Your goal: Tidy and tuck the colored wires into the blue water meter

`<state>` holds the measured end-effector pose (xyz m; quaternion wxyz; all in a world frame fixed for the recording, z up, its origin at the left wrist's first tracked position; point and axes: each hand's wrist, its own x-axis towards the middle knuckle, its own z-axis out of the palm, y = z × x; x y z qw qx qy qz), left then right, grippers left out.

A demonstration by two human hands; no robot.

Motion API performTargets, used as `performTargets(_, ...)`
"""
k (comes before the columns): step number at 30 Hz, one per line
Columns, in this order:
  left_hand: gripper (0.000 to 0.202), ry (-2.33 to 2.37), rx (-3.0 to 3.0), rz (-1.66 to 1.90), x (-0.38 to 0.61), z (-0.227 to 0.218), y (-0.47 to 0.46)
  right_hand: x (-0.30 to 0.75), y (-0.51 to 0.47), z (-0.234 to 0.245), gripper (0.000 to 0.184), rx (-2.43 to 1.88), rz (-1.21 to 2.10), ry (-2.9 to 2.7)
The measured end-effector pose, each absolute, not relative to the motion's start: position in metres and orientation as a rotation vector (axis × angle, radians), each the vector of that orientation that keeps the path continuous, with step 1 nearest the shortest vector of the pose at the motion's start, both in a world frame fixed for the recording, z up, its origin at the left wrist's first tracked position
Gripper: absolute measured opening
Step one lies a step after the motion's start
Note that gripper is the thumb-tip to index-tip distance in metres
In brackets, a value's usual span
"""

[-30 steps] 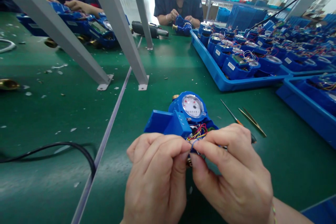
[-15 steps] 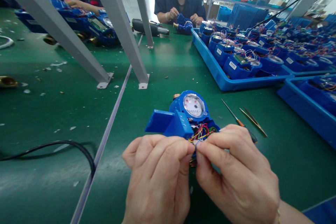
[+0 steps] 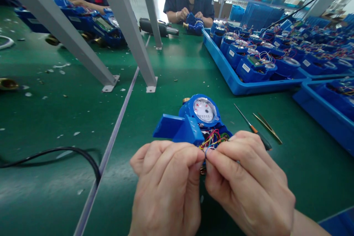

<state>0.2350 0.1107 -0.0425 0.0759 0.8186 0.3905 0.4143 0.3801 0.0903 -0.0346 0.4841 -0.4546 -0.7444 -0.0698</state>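
Faceup meter [image 3: 204,110], long axis forward, left fingers [image 3: 195,155] and right fingers [image 3: 217,158] tight on wire [image 3: 206,151]

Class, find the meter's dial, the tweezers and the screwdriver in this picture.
Dial [image 3: 205,110], head view: its white face.
Tweezers [image 3: 269,129], head view: one gold arm.
Screwdriver [image 3: 253,129], head view: orange part of handle.
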Motion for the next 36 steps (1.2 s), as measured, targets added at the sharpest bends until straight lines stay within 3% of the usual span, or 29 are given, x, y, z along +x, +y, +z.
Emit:
performTargets(5,0.015,1.194,2.421,1.199,0.236,-0.042,0.11,0.379,0.094,-0.037,0.013,-1.075,-0.227,-1.786)
performTargets(12,0.015,1.161,2.354,1.195,0.233,-0.043,0.109,0.384,0.095,-0.034,0.014,-1.074,-0.025,-1.813)
performTargets(17,0.016,1.119,2.299,1.226,0.234,-0.041,0.112,0.388,0.093,-0.031,0.007,-1.121,-0.004,-1.725)
performTargets(20,0.02,1.05,2.174,1.261,0.233,-0.044,0.113,0.392,0.095,-0.031,0.017,-1.121,0.186,-1.803)
performTargets(25,0.029,1.08,1.839,1.242,0.227,-0.055,0.112,0.399,0.1,-0.033,0.007,-1.073,0.608,-1.721)
performTargets(31,0.015,1.519,1.619,1.339,0.233,-0.047,0.112,0.4,0.1,-0.045,0.009,-0.994,1.148,-1.284)
performTargets(36,0.01,1.63,1.314,1.467,0.24,-0.033,0.114,0.397,0.105,-0.051,0.011,-0.873,1.382,-1.008)
